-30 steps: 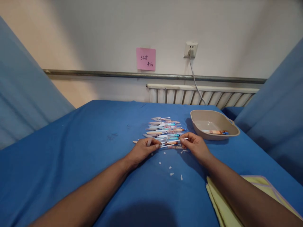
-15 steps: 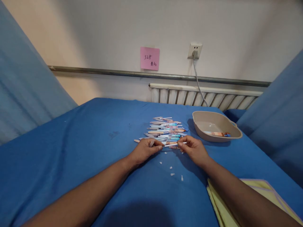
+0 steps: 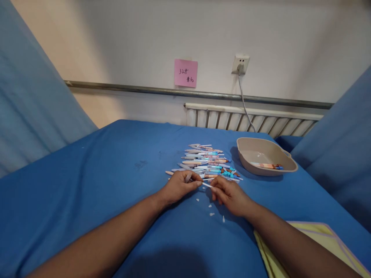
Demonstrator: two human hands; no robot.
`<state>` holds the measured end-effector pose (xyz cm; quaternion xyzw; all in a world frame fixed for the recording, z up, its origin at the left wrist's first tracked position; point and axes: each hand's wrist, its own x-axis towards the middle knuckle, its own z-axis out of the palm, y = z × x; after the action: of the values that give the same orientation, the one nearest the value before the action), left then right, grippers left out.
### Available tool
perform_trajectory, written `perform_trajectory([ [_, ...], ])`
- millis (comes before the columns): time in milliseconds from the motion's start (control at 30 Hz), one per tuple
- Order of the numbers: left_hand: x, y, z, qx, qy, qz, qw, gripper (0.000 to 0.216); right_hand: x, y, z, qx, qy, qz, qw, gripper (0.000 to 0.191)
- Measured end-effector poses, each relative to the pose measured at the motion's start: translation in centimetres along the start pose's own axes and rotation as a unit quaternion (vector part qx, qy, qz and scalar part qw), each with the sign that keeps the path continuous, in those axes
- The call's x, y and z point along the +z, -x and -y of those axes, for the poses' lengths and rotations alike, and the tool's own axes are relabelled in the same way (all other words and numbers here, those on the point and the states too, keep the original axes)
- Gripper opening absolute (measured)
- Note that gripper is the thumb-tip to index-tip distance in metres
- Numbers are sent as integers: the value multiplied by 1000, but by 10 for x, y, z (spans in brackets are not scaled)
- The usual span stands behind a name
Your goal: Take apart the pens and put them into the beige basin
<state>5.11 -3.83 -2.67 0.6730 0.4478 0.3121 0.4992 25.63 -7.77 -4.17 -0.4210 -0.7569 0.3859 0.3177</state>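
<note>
We observe the left hand (image 3: 182,186) and right hand (image 3: 232,196) pinching a white stick (image 3: 206,185) between them, just before the pens (image 3: 199,162). The tan basin (image 3: 255,144) sits near the right edge; the bench (image 3: 121,154) extends well leftward.

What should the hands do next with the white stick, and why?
Perhaps the right hand should gently raise its end of the white stick to level it, because it slants down from the left hand, which also holds a pale piece.
</note>
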Motion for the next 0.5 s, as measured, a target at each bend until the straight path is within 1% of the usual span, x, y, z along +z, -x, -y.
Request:
perform_trajectory([
  [133,0,1,4,7,13,20,1000,35,3,-1,-3,11,-37,4,999,13],
  [267,-3,2,2,15,29,52,998,44,3,-2,-9,14,-62,-10,998,15],
  [333,-7,4,-3,17,-11,59,998,40,2,-2,-11,14,-60,-29,998,16],
  [433,-15,7,-13,27,-66,73,995,26,0,-3,-13,15,-50,-71,996,17],
  [500,-19,9,-18,45,-76,90,992,28,-2,-3,-14,17,-49,-88,995,17],
])
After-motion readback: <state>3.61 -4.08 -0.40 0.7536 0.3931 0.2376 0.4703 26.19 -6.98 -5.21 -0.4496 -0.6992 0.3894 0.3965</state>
